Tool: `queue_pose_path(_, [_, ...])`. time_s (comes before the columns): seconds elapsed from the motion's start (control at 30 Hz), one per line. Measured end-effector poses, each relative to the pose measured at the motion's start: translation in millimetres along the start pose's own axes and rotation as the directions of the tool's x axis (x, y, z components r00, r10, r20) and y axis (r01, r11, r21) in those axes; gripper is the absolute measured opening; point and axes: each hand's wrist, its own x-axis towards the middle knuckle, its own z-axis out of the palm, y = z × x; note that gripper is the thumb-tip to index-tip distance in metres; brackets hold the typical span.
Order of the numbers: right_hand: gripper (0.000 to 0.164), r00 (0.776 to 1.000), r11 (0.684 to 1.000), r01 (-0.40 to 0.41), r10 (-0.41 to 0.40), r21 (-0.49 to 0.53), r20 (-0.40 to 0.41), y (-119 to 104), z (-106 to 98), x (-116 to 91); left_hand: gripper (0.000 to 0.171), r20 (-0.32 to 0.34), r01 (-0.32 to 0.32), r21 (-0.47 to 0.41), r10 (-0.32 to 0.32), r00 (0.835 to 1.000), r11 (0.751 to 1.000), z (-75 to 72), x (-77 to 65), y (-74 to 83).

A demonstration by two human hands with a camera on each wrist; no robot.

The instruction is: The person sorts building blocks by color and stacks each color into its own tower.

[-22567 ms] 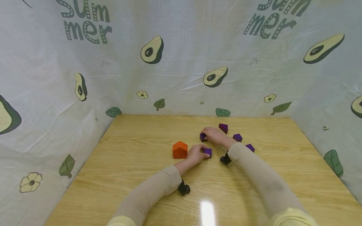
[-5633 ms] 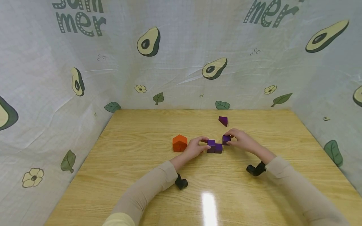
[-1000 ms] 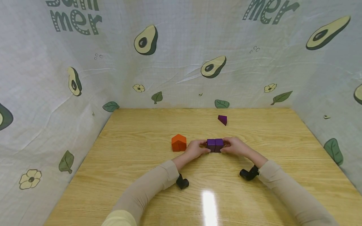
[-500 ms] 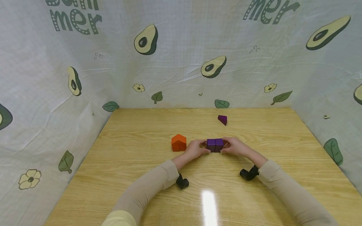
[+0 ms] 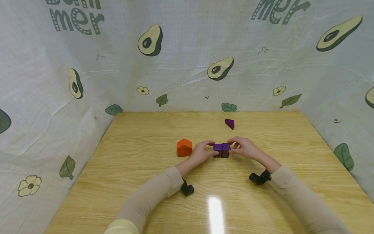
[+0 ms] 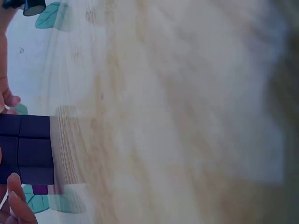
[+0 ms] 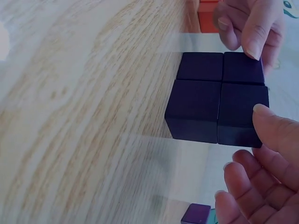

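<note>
Several purple cubes stand as a two-by-two stack on the wooden table, two below and two on top. My left hand (image 5: 201,152) pinches the upper left cube (image 7: 243,67), thumb on its front face. On the other side, my right hand (image 5: 245,148) holds the upper right cube (image 7: 244,102) between thumb and index finger. Its other fingers curl loosely beside the stack in the right wrist view. The left wrist view catches only the stack's edge, with left-hand fingers (image 6: 18,200) below it.
Left of the stack stands an orange house-shaped block group (image 5: 184,148), close to my left hand. Behind, a purple wedge-like block (image 5: 230,123) lies on the wooden table (image 5: 146,136). A patterned cloth (image 5: 187,48) encloses the back and sides.
Earlier the purple pieces lay scattered; then my right hand brought a cube onto the lower right one. Within the last half second both hands shifted slightly up the stack.
</note>
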Motion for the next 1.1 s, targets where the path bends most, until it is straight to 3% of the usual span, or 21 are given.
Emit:
queue_pose_path(0.63, [0.034,1.0,1.0,-0.012,0.012,0.003,0.0,-0.7,1.3,1.1,0.044,-0.019,0.033,-0.01,-0.033,0.999,0.999,-0.7,1.8,4.8])
queue_pose_path(1.1, [0.036,0.999,0.999,-0.041,0.041,0.014,0.01,-0.9,2.6,1.5,0.039,-0.06,-0.008,-0.019,0.007,0.998,1.0,1.4,2.2,1.2])
